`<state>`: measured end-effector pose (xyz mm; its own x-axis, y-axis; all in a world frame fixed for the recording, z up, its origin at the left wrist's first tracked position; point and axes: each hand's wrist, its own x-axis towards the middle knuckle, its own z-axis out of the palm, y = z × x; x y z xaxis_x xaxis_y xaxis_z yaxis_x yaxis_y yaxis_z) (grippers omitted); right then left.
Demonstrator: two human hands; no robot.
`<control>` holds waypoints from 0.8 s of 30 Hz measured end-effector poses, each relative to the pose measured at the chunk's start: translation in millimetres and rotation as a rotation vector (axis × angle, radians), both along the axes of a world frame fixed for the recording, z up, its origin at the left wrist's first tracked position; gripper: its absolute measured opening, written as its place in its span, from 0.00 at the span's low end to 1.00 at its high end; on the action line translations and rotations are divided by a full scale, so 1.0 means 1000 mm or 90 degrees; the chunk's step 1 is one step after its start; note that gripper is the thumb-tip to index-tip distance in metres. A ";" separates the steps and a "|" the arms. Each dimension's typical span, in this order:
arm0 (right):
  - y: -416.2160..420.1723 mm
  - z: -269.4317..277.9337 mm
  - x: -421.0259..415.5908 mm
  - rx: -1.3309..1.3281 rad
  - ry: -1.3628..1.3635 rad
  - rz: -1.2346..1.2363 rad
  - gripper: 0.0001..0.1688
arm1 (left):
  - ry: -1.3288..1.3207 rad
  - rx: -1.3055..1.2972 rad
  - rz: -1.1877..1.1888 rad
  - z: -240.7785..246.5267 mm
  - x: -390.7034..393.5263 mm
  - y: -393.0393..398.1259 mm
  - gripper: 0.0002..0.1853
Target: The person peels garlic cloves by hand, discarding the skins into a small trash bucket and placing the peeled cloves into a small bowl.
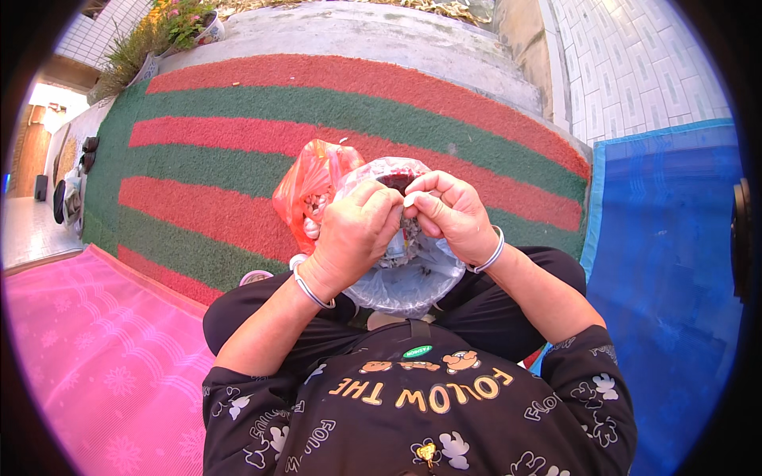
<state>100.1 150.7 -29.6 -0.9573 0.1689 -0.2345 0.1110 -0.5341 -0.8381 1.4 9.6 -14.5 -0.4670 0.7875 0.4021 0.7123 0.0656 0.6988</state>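
Observation:
My right hand point(450, 211) pinches a small white garlic clove point(411, 201) between thumb and finger. Just left of it, my left hand point(363, 232) has its thumb and fingertips pressed together close to the clove; whether they grip a bit of skin is hidden. Both hands are above a bin lined with a clear plastic bag point(411, 291), with papery scraps inside. A dark red container point(397, 178), partly hidden, is behind my fingers. An orange-red plastic bag point(297, 184) stands open to the left, with garlic bulbs point(311, 228) in it.
Red and green striped carpet point(220, 134) lies under the bags. A pink mesh curtain point(107, 357) is at the left, a blue one point(661, 250) at the right. Concrete steps point(369, 35) rise ahead, with potted flowers point(178, 27) at the upper left. My crossed legs flank the bin.

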 end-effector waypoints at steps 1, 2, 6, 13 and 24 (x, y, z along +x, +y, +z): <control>0.000 0.000 0.000 0.000 -0.001 0.002 0.08 | 0.016 -0.005 -0.002 0.000 0.000 0.000 0.04; 0.000 0.001 0.001 0.000 -0.003 0.005 0.08 | 0.031 -0.010 -0.003 0.001 0.001 0.000 0.04; -0.002 0.002 0.002 0.020 -0.003 0.024 0.08 | 0.094 -0.024 0.012 0.002 0.005 0.000 0.05; 0.000 0.008 0.001 0.069 0.018 0.095 0.09 | 0.164 -0.018 0.032 0.005 -0.001 -0.001 0.07; -0.003 0.012 0.002 0.054 -0.025 0.084 0.11 | 0.165 0.000 0.023 0.000 0.000 0.001 0.07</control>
